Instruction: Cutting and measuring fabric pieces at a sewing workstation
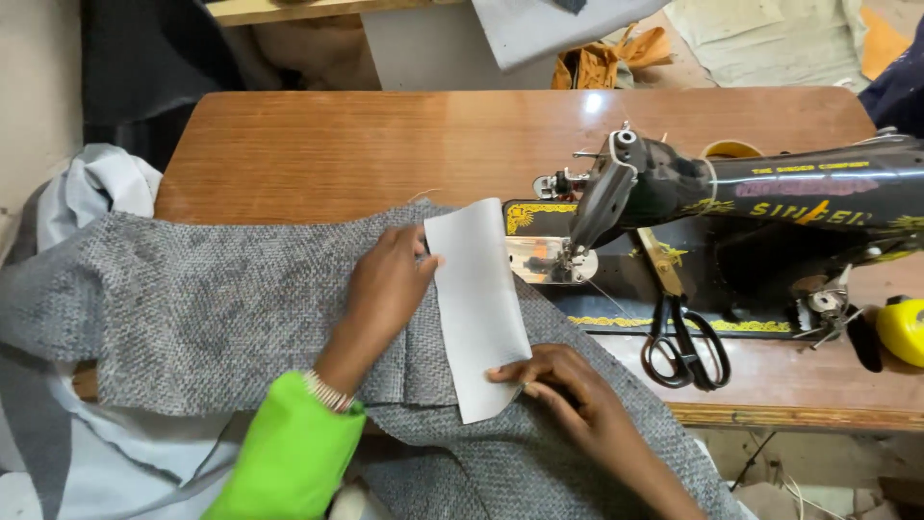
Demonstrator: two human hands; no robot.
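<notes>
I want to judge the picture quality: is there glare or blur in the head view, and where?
In the head view, a bright glare spot sits on the wooden table behind the sewing machine; the left hand, right hand, white strip and grey fabric look sharp; the table edges bow slightly, as with a wide lens.

Black scissors (685, 345) lie on the wooden table (366, 144); yellow object (903, 329) at right edge.

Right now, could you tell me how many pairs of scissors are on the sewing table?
1. The black-handled scissors lie on the wooden table at the front edge of the sewing machine, right of the grey fabric. Others could be hidden under it.
</notes>
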